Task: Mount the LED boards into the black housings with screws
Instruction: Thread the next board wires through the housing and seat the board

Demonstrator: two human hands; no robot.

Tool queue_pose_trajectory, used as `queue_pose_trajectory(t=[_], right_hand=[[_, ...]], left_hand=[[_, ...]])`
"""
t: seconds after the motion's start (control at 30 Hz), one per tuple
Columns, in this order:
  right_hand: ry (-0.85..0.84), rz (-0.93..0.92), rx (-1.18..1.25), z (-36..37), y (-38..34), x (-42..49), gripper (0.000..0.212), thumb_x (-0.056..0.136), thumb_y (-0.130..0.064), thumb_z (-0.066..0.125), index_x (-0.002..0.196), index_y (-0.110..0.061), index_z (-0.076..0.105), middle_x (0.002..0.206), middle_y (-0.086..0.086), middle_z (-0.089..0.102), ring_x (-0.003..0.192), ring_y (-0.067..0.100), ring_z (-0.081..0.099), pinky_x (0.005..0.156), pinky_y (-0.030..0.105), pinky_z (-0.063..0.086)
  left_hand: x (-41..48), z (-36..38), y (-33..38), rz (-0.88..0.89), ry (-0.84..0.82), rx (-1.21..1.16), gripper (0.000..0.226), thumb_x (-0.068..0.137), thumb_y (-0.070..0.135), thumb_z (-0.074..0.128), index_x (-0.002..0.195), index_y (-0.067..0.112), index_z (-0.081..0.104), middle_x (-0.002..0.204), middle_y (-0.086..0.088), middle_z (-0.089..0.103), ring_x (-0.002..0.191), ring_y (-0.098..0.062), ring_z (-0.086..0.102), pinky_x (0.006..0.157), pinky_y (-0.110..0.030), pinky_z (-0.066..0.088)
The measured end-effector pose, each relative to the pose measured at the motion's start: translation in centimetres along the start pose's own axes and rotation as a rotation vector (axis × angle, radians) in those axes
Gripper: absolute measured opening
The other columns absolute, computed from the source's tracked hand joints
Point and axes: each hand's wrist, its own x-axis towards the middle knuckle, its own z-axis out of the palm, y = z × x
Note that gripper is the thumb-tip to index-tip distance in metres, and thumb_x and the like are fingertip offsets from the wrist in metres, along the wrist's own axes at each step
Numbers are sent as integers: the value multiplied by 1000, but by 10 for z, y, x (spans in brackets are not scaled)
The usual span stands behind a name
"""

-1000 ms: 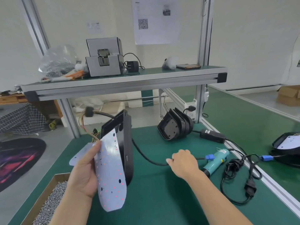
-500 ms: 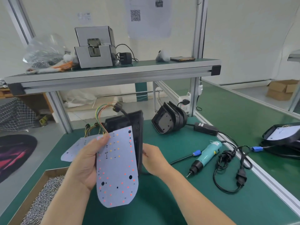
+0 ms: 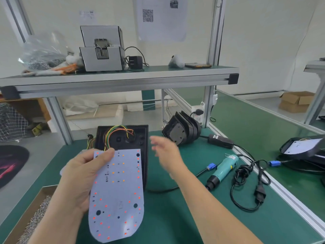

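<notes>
Step in hand: fitting, not yet screwing. The left hand (image 3: 79, 178), fingers clamped on its edge, holds the LED board (image 3: 117, 194) at lower centre, overlapping the black housing (image 3: 123, 138) on the table (image 3: 175, 217). The right hand (image 3: 165, 154) is blurred at centre, fingers spread, empty. Half a second earlier it gripped the housing's side. Next, probably: seat the board, then fetch the screwdriver (image 3: 223, 169).

The left hand (image 3: 82, 178) grips a white LED board (image 3: 117, 194), red and orange dots lit, in front of an open black housing (image 3: 123, 138) with coloured wires. The right hand (image 3: 165, 154) hovers empty, fingers (image 3: 154, 140) spread and blurred. A teal screwdriver (image 3: 223, 169) lies on the green desk (image 3: 175, 217).
</notes>
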Motion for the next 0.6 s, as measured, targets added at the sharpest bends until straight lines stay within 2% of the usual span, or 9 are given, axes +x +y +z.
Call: queue_pose_trajectory(t=[0.07,0.1,0.13,0.2,0.27,0.3,0.4,0.53,0.6], right_hand=[[183,-145,356,-15,-23,-3,32,98,-2,50,108,-22,73,103,-2,70,83,5,60,72,18,47],[173,-278,360,-21,-36,-7,27,97,-6,55,105,-24,73,99,-5,70,82,5,60,74,19,48],[122,-413,264,-25,-49,-11,25,95,-8,59,107,-24,74,99,-6,70,84,7,61,77,21,49],[-52,-584,-130,-23,-70,-18,29,92,-5,63,116,-19,73,102,-2,69,88,13,62,83,24,50],[-211,-617,-489,-17,-75,-18,43,89,0,65,130,-15,66,109,3,65,90,13,57,89,25,46],[-236,-600,-567,-16,-76,-17,49,88,1,65,134,-15,63,111,3,63,92,15,57,92,28,46],[-166,-620,-650,-16,-71,-18,41,86,0,64,124,-15,64,109,2,60,93,23,59,88,40,48],[-51,-670,-831,-8,-61,-20,33,87,-3,61,117,-16,66,107,4,59,96,30,54,77,44,49],[-68,-663,-862,-7,-58,-18,36,85,1,61,118,-14,68,105,6,57,97,28,49,77,44,48]], left_hand=[[4,-2,-7,-22,3,33,23,67,28,78,67,8,67,66,-16,69,47,-25,63,44,-32,52],[5,-2,-10,-32,5,59,23,68,28,78,67,8,67,65,-16,69,47,-25,63,43,-32,52],[6,0,-12,-37,0,83,23,68,29,78,66,8,67,64,-16,68,46,-25,62,43,-31,51],[8,3,-16,-13,-38,130,24,68,31,77,62,10,66,60,-12,64,45,-23,59,42,-27,48],[10,9,-18,27,-73,183,27,66,35,76,60,11,65,61,-11,61,50,-22,57,46,-25,47],[11,11,-18,46,-82,205,29,67,35,76,61,9,64,64,-13,60,54,-23,56,50,-27,46],[13,14,-22,108,-80,260,38,68,37,76,68,1,63,73,-14,55,63,-24,52,64,-35,41],[13,15,-31,145,-89,290,32,74,29,76,63,3,61,70,-7,51,58,-15,50,57,-22,40],[15,13,-36,155,-86,300,32,79,25,76,65,1,60,72,-10,49,60,-17,47,59,-25,36]])
